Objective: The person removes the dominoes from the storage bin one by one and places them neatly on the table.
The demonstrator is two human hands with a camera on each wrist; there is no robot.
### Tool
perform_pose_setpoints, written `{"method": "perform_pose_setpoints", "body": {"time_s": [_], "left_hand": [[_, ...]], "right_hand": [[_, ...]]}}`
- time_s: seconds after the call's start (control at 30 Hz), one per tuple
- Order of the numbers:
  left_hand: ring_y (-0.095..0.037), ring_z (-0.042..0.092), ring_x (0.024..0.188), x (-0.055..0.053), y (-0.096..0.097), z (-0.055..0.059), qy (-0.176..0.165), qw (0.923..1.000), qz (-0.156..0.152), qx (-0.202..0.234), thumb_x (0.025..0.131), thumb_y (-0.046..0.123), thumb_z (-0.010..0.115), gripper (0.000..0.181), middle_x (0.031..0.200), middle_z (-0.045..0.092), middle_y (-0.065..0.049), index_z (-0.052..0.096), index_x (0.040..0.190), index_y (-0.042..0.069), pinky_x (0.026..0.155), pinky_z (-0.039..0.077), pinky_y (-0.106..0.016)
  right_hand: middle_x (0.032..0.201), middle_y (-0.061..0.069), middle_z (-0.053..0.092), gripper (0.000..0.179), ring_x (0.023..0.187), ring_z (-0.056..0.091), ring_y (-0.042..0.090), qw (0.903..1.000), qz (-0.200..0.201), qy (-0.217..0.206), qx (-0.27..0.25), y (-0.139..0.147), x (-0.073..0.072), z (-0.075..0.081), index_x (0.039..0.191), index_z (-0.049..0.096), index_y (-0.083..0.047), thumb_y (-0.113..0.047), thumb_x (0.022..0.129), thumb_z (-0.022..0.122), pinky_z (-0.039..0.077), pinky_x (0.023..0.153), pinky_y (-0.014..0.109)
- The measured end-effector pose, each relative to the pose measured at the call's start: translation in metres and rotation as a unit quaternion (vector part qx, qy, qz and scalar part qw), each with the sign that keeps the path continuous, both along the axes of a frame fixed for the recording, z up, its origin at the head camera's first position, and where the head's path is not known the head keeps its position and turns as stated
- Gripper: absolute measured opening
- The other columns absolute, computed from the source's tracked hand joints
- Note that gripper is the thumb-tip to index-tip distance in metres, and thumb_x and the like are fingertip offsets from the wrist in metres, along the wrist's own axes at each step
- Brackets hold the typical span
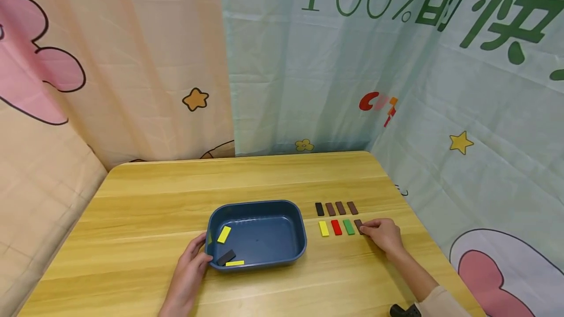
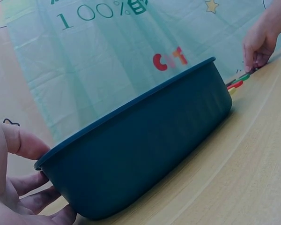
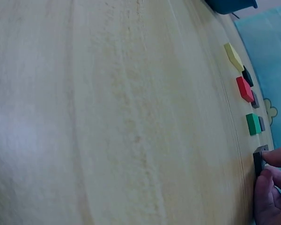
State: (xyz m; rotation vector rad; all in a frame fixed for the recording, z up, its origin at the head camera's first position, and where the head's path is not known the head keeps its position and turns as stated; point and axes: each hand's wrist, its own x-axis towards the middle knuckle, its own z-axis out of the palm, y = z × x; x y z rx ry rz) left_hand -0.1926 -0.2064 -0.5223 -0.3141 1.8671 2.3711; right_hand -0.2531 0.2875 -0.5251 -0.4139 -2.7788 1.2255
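At the left end of a dark blue plastic basin [image 1: 269,238], my left hand [image 1: 187,273] holds the rim, with the thumb at the edge and fingers against the outer wall. Inside the basin lie yellow blocks [image 1: 224,234] and a black block [image 1: 226,258]. To the right, my right hand [image 1: 385,235] pinches a dark brown domino-like block [image 3: 259,161] at the right end of the front row. Beside it in that row are a green block [image 1: 348,227], a red block [image 1: 336,227] and a yellow block [image 1: 323,228].
Behind the front row stands a second row, with a black block [image 1: 319,209] at its left and brown blocks [image 1: 340,208] beside it. Everything is on a wooden table [image 1: 154,199]. Printed curtains [image 1: 282,62] hang behind the table and along its sides.
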Motion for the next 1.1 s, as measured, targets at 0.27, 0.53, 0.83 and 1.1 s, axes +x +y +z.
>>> {"method": "perform_pose_setpoints", "body": {"time_s": [0.27,0.53,0.83,1.1], "left_hand": [[-0.022,0.040,0.136,-0.001,0.002,0.003,-0.002,1.0000,0.002,0.000,0.097,-0.005,0.045,0.064,0.165,0.023,-0.019,0.029,0.159,-0.001,0.096,0.043,-0.017],[-0.023,0.039,0.137,-0.003,0.004,0.006,-0.001,1.0000,-0.001,0.001,0.097,-0.005,0.045,0.063,0.165,0.024,-0.018,0.030,0.158,-0.001,0.097,0.042,-0.016],[-0.022,0.043,0.133,-0.002,0.004,0.006,0.003,1.0000,0.000,0.002,0.097,-0.005,0.045,0.062,0.164,0.025,-0.019,0.031,0.157,-0.002,0.096,0.043,-0.016],[-0.021,0.044,0.131,0.003,0.003,0.006,-0.003,0.9999,0.008,0.008,0.096,-0.007,0.044,0.063,0.163,0.027,-0.018,0.031,0.157,-0.002,0.096,0.043,-0.017]], "right_hand": [[0.094,0.011,0.075,0.026,0.084,0.068,0.026,0.9996,-0.007,0.007,-0.028,0.001,0.002,0.001,0.103,0.078,0.005,-0.019,0.094,0.075,0.055,0.068,0.034],[0.106,0.012,0.072,0.031,0.098,0.066,0.030,0.9985,0.038,0.004,-0.039,-0.015,-0.002,0.031,0.115,0.074,0.004,-0.020,0.095,0.074,0.055,0.078,0.039],[0.103,0.006,0.072,0.029,0.096,0.067,0.026,0.9869,0.159,0.002,-0.029,-0.046,-0.019,0.059,0.119,0.072,0.003,-0.012,0.095,0.075,0.056,0.083,0.042],[0.104,0.004,0.072,0.030,0.092,0.068,0.023,0.9631,0.268,-0.012,-0.020,-0.082,-0.043,0.087,0.119,0.073,-0.001,-0.016,0.094,0.077,0.057,0.084,0.050]]}}
